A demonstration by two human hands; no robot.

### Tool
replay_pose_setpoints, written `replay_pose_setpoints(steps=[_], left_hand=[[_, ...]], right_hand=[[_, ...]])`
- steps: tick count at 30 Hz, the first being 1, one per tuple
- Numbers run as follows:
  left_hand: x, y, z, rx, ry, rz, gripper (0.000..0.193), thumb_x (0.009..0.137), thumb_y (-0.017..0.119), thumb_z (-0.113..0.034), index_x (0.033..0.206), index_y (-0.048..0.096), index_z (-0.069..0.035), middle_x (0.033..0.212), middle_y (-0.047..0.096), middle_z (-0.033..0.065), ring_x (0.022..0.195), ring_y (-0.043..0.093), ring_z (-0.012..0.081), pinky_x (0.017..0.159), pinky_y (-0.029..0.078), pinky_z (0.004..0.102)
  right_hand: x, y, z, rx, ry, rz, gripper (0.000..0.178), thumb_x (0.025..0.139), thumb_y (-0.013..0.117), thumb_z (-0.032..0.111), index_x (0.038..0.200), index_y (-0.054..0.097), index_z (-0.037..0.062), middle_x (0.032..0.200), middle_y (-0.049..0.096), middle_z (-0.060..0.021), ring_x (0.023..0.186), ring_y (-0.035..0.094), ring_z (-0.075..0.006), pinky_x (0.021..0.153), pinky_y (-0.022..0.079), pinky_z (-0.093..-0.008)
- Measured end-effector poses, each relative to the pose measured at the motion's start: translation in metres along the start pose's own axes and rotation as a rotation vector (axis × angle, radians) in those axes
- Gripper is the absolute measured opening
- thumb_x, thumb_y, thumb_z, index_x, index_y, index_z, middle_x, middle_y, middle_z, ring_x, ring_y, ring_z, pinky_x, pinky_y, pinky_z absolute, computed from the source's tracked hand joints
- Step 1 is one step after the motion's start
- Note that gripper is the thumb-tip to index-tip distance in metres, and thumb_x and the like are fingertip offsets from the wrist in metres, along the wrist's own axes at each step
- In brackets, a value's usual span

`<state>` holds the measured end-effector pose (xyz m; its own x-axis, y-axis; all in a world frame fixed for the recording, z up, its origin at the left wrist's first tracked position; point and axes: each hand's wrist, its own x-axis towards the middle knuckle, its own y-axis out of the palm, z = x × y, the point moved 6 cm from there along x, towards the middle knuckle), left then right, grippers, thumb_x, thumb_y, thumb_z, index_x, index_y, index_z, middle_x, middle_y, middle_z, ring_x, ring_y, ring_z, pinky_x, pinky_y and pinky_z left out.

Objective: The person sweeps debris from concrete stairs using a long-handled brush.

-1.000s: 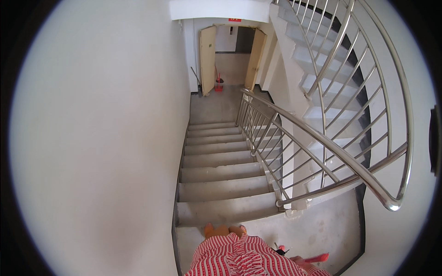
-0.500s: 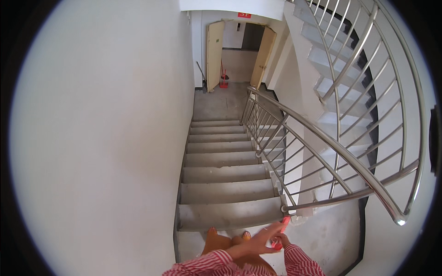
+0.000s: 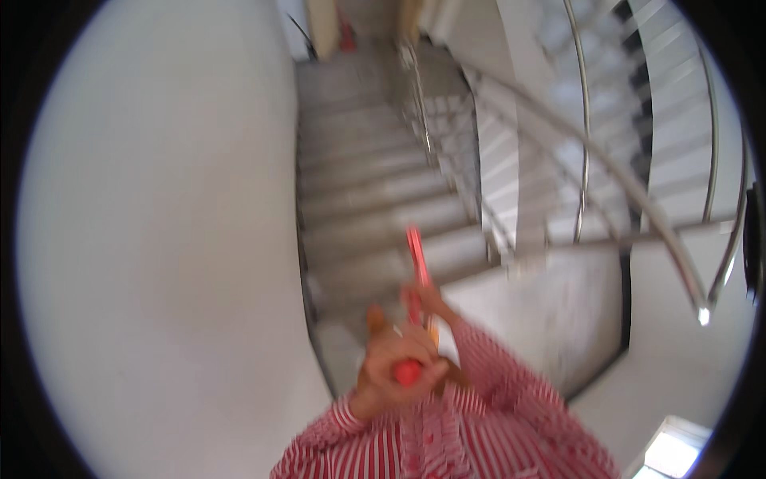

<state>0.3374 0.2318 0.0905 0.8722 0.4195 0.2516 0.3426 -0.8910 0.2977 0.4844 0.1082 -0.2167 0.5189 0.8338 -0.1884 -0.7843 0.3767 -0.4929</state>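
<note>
A red stick-like handle (image 3: 418, 263) points away from me over the top of the stairs; what its far end is, blur hides. My left hand (image 3: 389, 355) wraps around its near end, whose round red tip shows between thumb and fingers. Farther along, my right hand (image 3: 429, 300) is closed on the same handle. Both hands are in front of my body, in red-and-white striped sleeves.
Grey concrete steps (image 3: 367, 191) drop away ahead, with a white wall (image 3: 175, 239) on the left. A steel handrail (image 3: 606, 160) curves along the right. Down on the landing, a red item (image 3: 347, 38) stands beside a cream door (image 3: 323, 28).
My left hand has gone from reaching across with stretched fingers to closing around the handle's end. The handle has swung up and left into the middle. The view has tipped downward.
</note>
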Motion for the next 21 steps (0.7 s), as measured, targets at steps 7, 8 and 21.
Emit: replay_pose_setpoints(steps=[7, 8, 21], left_hand=[[-0.071, -0.066, -0.030, 0.187, 0.067, -0.115, 0.019, 0.088, 0.073, -0.012, 0.081, 0.057, -0.005, 0.074, 0.066, 0.0094, 0.073, 0.068, 0.0281, 0.076, 0.057, 0.0461], [-0.079, -0.065, -0.022, 0.197, 0.052, -0.133, 0.020, 0.091, 0.071, -0.014, 0.081, 0.056, -0.006, 0.073, 0.065, 0.0090, 0.074, 0.067, 0.0278, 0.079, 0.057, 0.0469], [0.008, 0.028, 0.087, 0.021, -0.364, -0.354, 0.039, 0.110, 0.045, -0.014, 0.072, 0.038, -0.008, 0.060, 0.049, 0.0067, 0.063, 0.050, 0.0171, 0.083, 0.053, 0.0443]], right_hand=[[0.004, 0.050, 0.031, -0.352, -0.061, 0.196, 0.014, 0.080, 0.074, 0.021, 0.085, 0.065, 0.0108, 0.092, 0.067, -0.0116, 0.095, 0.066, -0.0356, 0.079, 0.053, -0.0464], [0.001, 0.049, 0.026, -0.348, -0.046, 0.190, 0.014, 0.080, 0.074, 0.020, 0.084, 0.065, 0.0105, 0.092, 0.067, -0.0118, 0.095, 0.066, -0.0357, 0.079, 0.053, -0.0465], [-0.037, -0.054, -0.122, -0.153, 0.093, -0.069, 0.019, 0.077, 0.078, 0.015, 0.079, 0.060, 0.0068, 0.083, 0.061, -0.0121, 0.085, 0.061, -0.0347, 0.077, 0.050, -0.0448]])
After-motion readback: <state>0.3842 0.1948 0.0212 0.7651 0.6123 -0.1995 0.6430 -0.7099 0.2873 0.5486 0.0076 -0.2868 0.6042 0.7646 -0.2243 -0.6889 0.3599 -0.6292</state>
